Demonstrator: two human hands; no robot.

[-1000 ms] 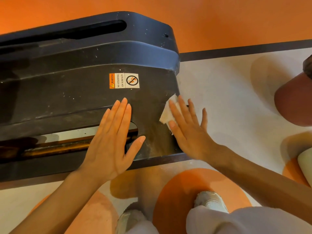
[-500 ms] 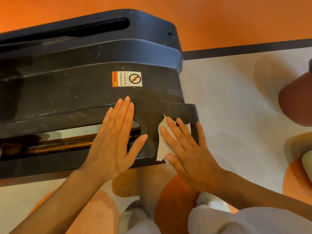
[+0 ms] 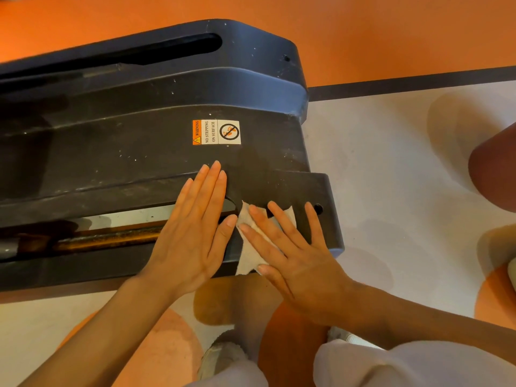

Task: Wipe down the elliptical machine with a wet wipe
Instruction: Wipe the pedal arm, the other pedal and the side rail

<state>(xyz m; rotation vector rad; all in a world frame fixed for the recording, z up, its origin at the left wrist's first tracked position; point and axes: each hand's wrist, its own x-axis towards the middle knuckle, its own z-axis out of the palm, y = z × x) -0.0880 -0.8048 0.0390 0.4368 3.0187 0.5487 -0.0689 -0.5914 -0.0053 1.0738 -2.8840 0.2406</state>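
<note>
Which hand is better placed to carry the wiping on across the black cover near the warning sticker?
Right. The right hand already presses the wet wipe flat on the black cover. The left hand lies bare on the cover with no wipe, apparently just bracing.

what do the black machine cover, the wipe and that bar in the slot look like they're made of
The black cover looks like moulded plastic: matte, rounded edges, dusty specks. The wet wipe under the right hand seems thin non-woven fabric or paper: white, creased, limp. The bar in the slot is probably metal; its orange-brown patches suggest rust or grease.
</note>
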